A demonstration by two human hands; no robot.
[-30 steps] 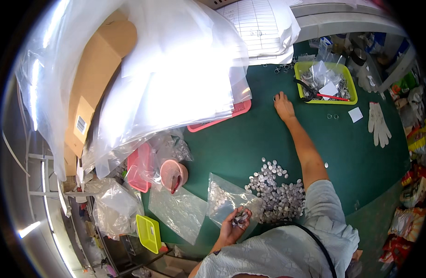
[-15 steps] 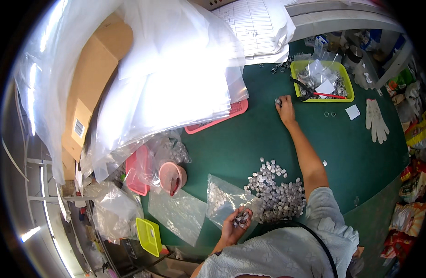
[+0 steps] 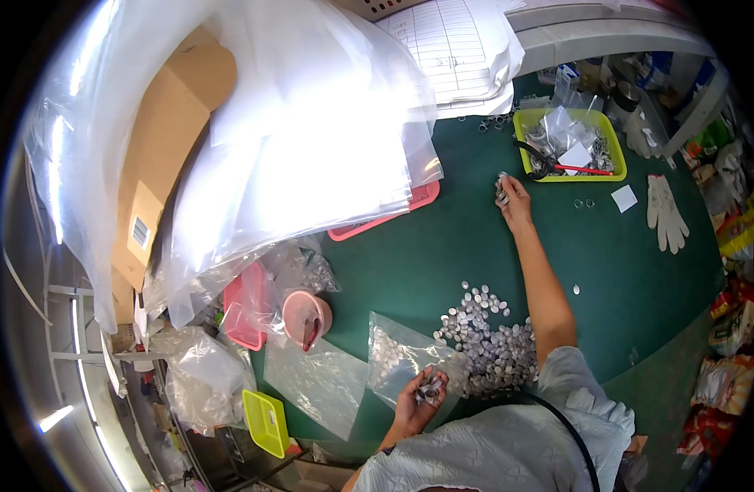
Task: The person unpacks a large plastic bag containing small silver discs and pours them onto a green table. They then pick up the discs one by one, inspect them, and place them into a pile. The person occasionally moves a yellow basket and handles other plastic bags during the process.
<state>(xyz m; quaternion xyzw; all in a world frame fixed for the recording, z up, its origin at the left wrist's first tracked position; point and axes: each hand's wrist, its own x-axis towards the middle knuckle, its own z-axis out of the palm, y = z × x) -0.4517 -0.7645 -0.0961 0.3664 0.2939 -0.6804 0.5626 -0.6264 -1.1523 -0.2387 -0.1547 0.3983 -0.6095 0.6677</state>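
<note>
1. Rings: the big silver heap lies on the green table, near you and just right of centre, with strays scattered along its far edge. Sweep your right forearm back carelessly and it could plough through the heap and send pieces toward the right edge.
2. Plastic sheets hang over the far left, covering most of the pink tray. They look loosely stacked; a tug could slide them onto your work.
3. Clear bag lies flat beside the heap on its left, already holding some rings, and your left hand is at its near edge. I can't tell whether its mouth is shut; lift it wrongly and it may spill.
4. Yellow tray sits far right, full of small bags and a red-handled tool.
5. Your right hand is stretched far out, near that tray, fingers curled over a few rings on the table. A loose pinch at that reach could drop some.
6. Your left hand is cupped, palm up, holding a small clutch of rings close to your body. Tilt it and they roll off into your lap.
</note>
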